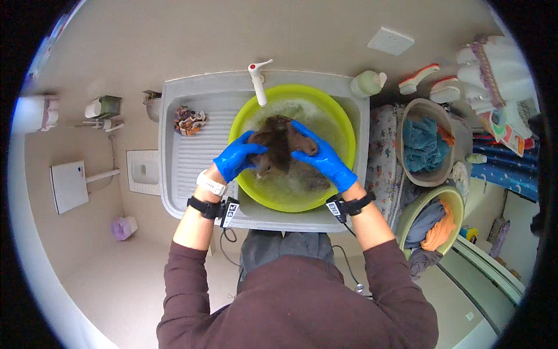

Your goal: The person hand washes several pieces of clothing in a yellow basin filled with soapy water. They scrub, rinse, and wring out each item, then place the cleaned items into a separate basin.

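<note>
A dark brown wet cloth [276, 142] is bunched up in a lime-green basin [296, 90] of foamy, cloudy water. My left hand [237, 156], in a blue rubber glove, grips the cloth's left side with the fingers curled over it. On the right side, my gloved right hand [326, 158] has a fold of the cloth between thumb and fingers. Part of the cloth spreads under the water, where its shape is blurred. Behind the basin's rim rises a white tap [257, 84].
The basin stands in a grey laundry sink [168, 145] with a ribbed washboard. A crumpled patterned cloth [189, 121] lies on the ribs. At the right are a pale green bottle [366, 84], two brushes, a tub [407, 168] of blue cloth and a green bucket [459, 215] of clothes.
</note>
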Demonstrator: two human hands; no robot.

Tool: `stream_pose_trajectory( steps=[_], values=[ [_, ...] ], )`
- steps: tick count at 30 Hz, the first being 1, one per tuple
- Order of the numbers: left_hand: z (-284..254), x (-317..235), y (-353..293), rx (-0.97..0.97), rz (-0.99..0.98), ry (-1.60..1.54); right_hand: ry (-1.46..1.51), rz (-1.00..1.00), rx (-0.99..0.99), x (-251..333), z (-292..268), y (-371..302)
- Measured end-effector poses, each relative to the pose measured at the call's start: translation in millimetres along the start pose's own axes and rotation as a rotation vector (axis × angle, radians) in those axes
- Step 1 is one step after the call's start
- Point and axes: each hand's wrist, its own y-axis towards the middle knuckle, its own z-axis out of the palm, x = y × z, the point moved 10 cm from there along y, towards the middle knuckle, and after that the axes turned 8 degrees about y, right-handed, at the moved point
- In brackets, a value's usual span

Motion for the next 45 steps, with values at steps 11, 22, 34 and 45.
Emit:
stream_pose_trajectory(
  steps=[11, 22, 34, 45],
  values=[
    [-22, -84, -40, -0.024, 0.612, 0.16, 0.309, 0.071, -0.552, 48, 5, -35],
    [-8, 110, 39, -0.248, 0.554, 0.65, 0.029, -0.507, -0.804, 315, 60, -115],
    [-60, 106, 25, -0.099, 0.36, 0.106, -0.201, -0.158, -0.463, 153, 4, -56],
    [-78, 163, 71, -0.105, -0.068, -0.41, 0.035, 0.193, -0.474, -96, -45, -28]
  ],
)
